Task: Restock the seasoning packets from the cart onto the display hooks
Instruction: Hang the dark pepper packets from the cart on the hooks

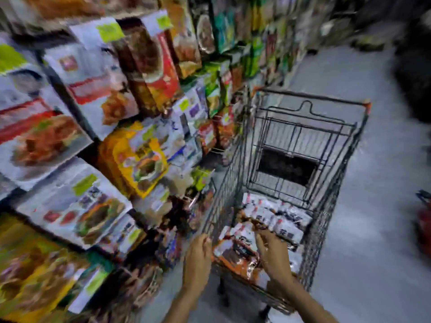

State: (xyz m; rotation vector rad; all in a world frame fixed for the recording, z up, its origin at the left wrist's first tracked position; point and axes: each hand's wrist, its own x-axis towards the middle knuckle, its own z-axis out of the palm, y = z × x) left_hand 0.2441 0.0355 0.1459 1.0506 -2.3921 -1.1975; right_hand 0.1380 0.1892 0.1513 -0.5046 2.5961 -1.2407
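Grey aisle floor (377, 164) runs past on the far side of the cart (312, 95), and everything is smeared with motion. My right hand (274, 255) is down inside the cart at its near end, fingers spread over the heap of seasoning packets (282, 217). They touch the top packets, but the blur hides whether I have actually pinched one (I cannot tell). My left hand (198, 257) is just outside the cart's near left corner, fingertips up against the wire side. Whether they hook round the wire or only lie against it I cannot tell either.

Those packets, white and orange-brown with dark print, fill the near part of the cart's basket; further along, the basket shows only bare wire. Pressed close to the cart's left side stands the display, with thin metal display hooks (218, 149) poking out toward the cart and bright hanging packets (144, 157) crowding every row above them. Well off the cart's right side, at the picture's edge, sits a red object (423, 220) on the floor.
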